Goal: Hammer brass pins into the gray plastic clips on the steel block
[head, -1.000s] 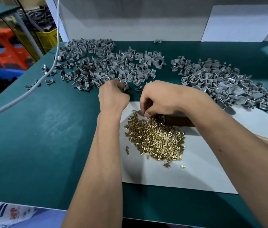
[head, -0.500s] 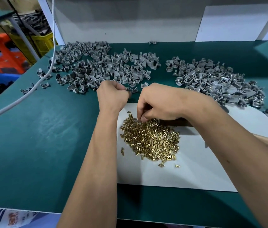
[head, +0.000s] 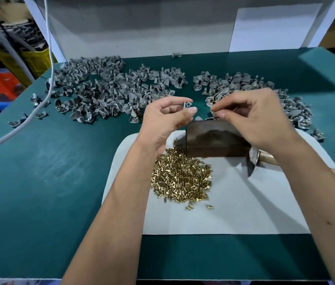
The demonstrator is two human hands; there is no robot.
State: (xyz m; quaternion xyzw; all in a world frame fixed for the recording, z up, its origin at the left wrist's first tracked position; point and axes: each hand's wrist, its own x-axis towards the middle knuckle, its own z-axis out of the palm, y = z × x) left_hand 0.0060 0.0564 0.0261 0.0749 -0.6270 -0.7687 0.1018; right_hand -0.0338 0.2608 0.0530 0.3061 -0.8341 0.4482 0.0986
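From the head camera I am seeing the left hand point(head: 165, 118) pinching a gray plastic clip point(head: 187, 105) between thumb and fingertips, raised above the steel block point(head: 214, 138). The right hand point(head: 255, 116) is pinching a small brass pin point(head: 214, 110) just beside it, over the block's far edge. The block is sitting on a white sheet point(head: 234, 202), touching the heap of brass pins point(head: 181, 177). A hammer point(head: 254, 159) is lying to its right. Loose clip piles point(head: 105, 93) are spreading across the green table point(head: 39, 182).
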